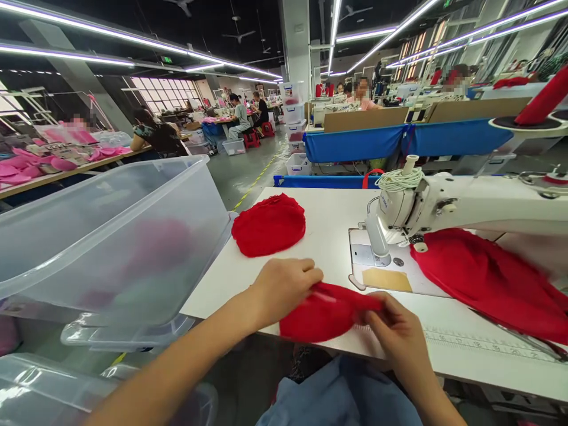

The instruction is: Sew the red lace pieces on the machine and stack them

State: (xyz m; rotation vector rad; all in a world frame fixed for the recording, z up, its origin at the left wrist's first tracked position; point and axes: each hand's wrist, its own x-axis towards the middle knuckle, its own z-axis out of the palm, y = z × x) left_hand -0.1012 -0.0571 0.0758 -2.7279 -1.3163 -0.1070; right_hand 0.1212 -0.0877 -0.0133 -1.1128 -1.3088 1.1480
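Between my hands, over the front edge of the white sewing table [213,299], a red fabric piece [317,316] is stretched. My left hand [284,290] pinches its upper left edge, fingers closed. At its right end, the thumb and fingers of my right hand [397,325] are closed on the cloth. Behind my left hand lies a stack of red fabric pieces [268,225], flat on the table. More red fabric [483,278] is bunched to the right, beneath the arm of the white sewing machine [479,201]. The machine's needle area is partly hidden by its lamp.
A large translucent plastic bin [106,225] stands close on the left, with blurred pinkish contents. Scissors [519,337] lie partly under the red fabric at right, near a ruler strip [470,343] along the table front. Blue cloth [355,148] hangs beyond; other people sit at work farther off.
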